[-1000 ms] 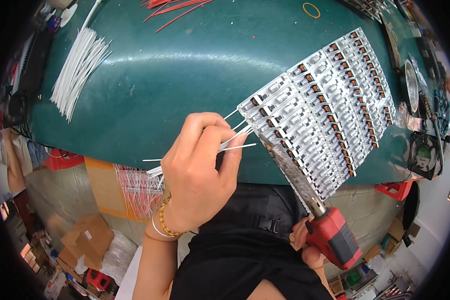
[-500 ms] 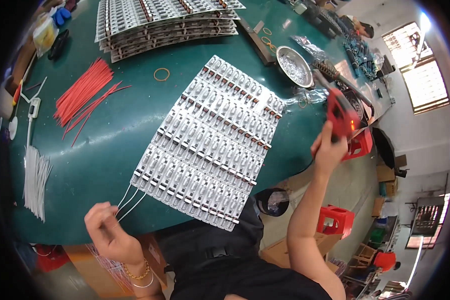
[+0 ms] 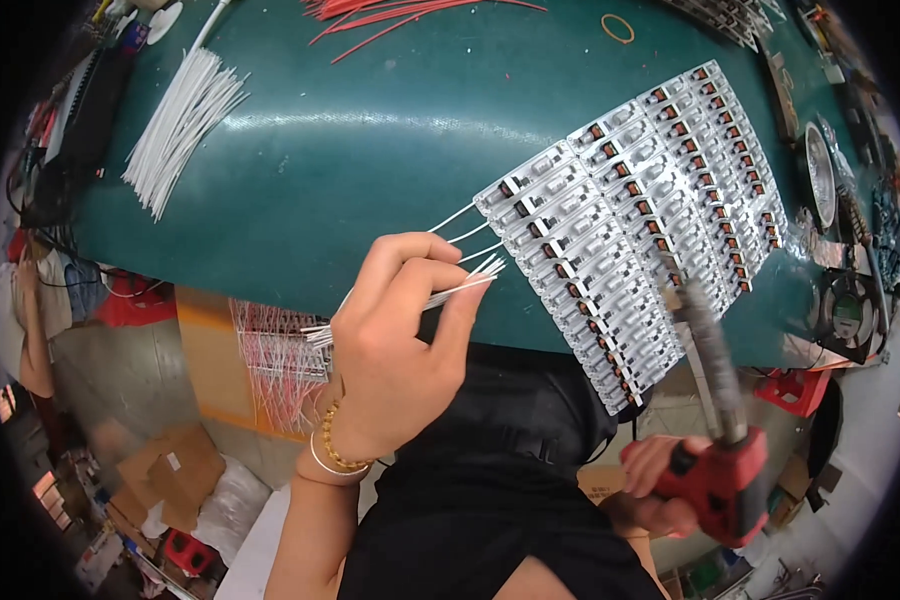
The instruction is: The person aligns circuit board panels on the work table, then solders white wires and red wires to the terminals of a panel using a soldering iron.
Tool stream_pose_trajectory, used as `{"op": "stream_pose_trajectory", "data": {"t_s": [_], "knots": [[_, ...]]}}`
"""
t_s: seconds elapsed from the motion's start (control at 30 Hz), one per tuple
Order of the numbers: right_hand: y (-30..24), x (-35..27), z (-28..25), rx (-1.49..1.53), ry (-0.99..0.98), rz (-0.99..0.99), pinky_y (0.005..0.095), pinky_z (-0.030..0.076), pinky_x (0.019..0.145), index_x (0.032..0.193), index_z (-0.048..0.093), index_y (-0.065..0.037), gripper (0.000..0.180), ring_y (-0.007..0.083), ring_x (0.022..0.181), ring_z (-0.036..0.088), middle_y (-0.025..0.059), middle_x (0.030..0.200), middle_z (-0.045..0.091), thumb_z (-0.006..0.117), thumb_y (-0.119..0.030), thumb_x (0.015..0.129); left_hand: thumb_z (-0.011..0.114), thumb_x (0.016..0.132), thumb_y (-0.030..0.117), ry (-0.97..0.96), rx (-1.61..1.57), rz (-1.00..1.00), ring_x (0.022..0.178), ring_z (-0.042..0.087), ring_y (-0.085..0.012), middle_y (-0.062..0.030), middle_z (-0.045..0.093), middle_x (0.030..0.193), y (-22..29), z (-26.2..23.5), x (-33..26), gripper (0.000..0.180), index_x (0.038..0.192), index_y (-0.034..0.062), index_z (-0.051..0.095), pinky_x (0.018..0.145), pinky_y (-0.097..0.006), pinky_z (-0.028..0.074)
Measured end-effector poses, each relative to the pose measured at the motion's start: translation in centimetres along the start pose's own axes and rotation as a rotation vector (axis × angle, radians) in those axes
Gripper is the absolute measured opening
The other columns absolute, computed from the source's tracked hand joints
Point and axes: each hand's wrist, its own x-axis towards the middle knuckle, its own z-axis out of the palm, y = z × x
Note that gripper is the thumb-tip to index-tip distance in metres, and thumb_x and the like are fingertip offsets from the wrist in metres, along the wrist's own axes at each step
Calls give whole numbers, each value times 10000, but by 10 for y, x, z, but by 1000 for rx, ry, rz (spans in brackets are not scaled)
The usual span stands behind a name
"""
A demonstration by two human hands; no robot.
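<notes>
A bundle of short white wires (image 3: 478, 277) is pinched between the thumb and fingers of my left hand (image 3: 395, 320), their ends pointing at the board's left edge. Other white wires (image 3: 450, 219) run from that edge towards the same hand. The panel of small circuit boards (image 3: 630, 215) lies tilted on the table, covered in rows of components. My right hand (image 3: 660, 490) is wrapped round the handle of a red soldering gun (image 3: 720, 485). Its metal barrel points up over the panel's lower right part; motion blurs the tip.
The green table (image 3: 350, 190) holds a pile of white wires (image 3: 185, 130) at left and red wires (image 3: 400, 12) at the back. A rubber band (image 3: 617, 28) lies near the panel, and a metal bowl (image 3: 819, 175) stands at right. Below the table edge, a cardboard box (image 3: 210, 345) holds more wires.
My left hand has moved up to the panel's edge, with a bundle of white wires now showing in it. The soldering gun has come from the far right to over the panel. The view has shifted.
</notes>
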Motion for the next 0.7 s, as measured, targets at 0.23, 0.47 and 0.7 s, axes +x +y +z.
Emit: {"op": "stream_pose_trajectory", "data": {"t_s": [0.23, 0.47, 0.7], "knots": [[2, -19, 4, -112, -209, 449, 310, 380, 484, 1218, 518, -17, 875, 169, 434, 446, 8, 503, 455, 456, -776, 788, 733, 766, 15, -55, 63, 66, 630, 602, -211, -78, 596, 889, -4, 5, 2, 126, 787, 13, 608, 548, -293, 476], [-3, -16, 4, 98, -77, 614, 277, 432, 535, 717, 618, -43, 547, 143, 593, 569, 28, 689, 607, 830, -545, 664, 740, 753, 17, -61, 65, 121, 564, 568, -194, -68, 581, 864, -9, 7, 5, 142, 775, 25, 600, 491, -285, 443], [-1, -14, -15, -299, -408, 407, 313, 442, 542, 943, 581, -37, 723, 166, 450, 488, 9, 526, 489, 552, -739, 775, 742, 749, 14, -46, 76, 154, 555, 562, -193, -67, 577, 857, -10, 6, 6, 149, 781, 24, 597, 477, -284, 435]]}}
